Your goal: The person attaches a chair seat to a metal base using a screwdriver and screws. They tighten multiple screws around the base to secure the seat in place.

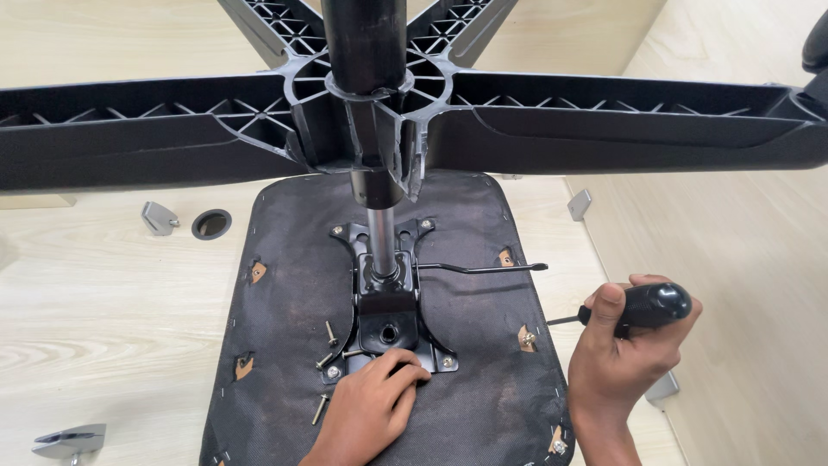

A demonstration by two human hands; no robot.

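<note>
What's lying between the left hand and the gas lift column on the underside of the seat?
In the head view, the black metal mounting plate fills the stretch between the left hand and the gas lift column, with loose bolts on the seat fabric beside it.

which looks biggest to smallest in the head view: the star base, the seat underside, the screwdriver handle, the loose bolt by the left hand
1. star base, though it sits nearest the camera
2. seat underside
3. screwdriver handle
4. loose bolt
</note>
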